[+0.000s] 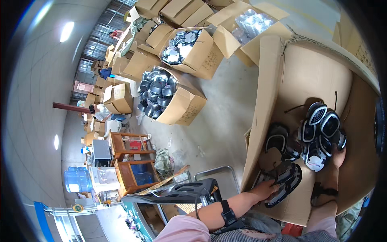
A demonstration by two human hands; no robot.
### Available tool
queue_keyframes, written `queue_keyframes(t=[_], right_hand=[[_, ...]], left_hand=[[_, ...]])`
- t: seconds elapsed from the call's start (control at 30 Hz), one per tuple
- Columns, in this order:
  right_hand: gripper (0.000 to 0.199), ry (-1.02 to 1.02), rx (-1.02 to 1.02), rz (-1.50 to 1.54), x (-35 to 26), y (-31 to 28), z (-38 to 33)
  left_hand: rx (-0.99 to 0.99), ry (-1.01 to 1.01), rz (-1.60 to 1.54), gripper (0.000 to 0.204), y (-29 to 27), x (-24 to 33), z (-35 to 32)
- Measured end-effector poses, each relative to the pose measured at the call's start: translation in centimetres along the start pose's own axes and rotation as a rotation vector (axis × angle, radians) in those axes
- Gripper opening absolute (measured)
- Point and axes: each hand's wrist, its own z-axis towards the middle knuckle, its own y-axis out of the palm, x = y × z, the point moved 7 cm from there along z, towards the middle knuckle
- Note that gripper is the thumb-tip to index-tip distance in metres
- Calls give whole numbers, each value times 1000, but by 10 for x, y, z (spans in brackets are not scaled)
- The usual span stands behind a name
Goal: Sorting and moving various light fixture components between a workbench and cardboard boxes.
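Inside a large open cardboard box [268, 84], both my hands are among black plastic parts with pale oval rims, whose exact kind I cannot tell. My left hand [264, 190] is closed on the edge of a black oval-rimmed part [288, 183] near the box's near left side. On the right, my right hand [339, 156] grips the side of a cluster of similar parts [321, 128], its fingers partly hidden behind them. Thin black cables stick out of the cluster. Another black part [277, 139] lies between the cluster and the box's left wall.
Beyond the box stand cartons of black shells [158, 89], black and white parts [183, 42] and clear plastic pieces [252, 24]. A black chair [177, 189] stands close on my left. Farther left are wooden stools [128, 145] and blue water bottles [77, 179]. People sit among distant boxes.
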Motion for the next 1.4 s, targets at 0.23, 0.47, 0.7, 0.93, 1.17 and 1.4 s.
queue_keyframes(t=[0.23, 0.47, 0.7, 0.93, 1.17, 1.4], right_hand=[[37, -274, -305, 304, -109, -107, -90], [51, -204, -858, 298, -211, -164, -205], [57, 105, -640, 577, -200, -123, -215], [45, 146, -303, 495, -168, -122, -202], [67, 83, -483, 199, -155, -90, -203], [43, 251, -290, 512, -83, -99, -135]], left_hand=[[-34, -147, -570, 35, 11, -7, 19], [-45, -28, -458, 45, 32, 42, 5], [-336, -38, -372, 66, 74, 17, 1], [-498, -24, 144, 47, 97, 32, -26], [-172, -59, 362, 47, 64, -8, -7], [-264, -162, -51, 20, 54, 12, -30]])
